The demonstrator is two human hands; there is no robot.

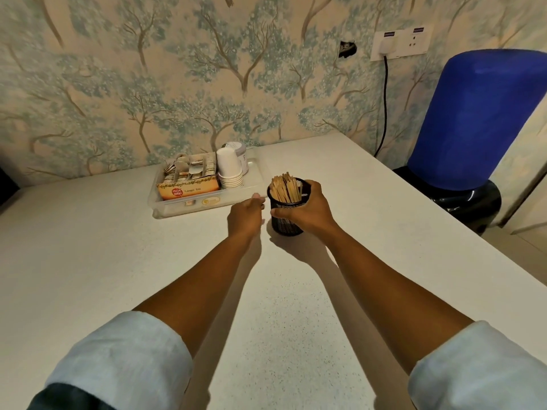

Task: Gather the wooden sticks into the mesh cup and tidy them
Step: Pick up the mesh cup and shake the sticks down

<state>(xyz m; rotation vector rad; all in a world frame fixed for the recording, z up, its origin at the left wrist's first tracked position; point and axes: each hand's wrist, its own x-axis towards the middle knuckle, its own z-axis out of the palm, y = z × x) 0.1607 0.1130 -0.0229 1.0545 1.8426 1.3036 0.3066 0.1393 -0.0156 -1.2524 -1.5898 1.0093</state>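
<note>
A black mesh cup (284, 223) stands upright on the white table, just right of the plastic tray. A bundle of wooden sticks (284, 187) stands in it, their tips rising above the rim. My right hand (307, 210) is wrapped around the cup from the right, thumb on the front wall and fingers round the back. My left hand (246, 213) hovers just left of the cup with its fingers stretched toward it, holding nothing. I see no loose sticks on the table.
A clear plastic tray (189, 207) behind my left hand holds a ginger tea box (188, 189), a stack of paper cups (230, 170) and a lidded jar. A blue water bottle (476, 119) on a dispenser stands off the table's right edge.
</note>
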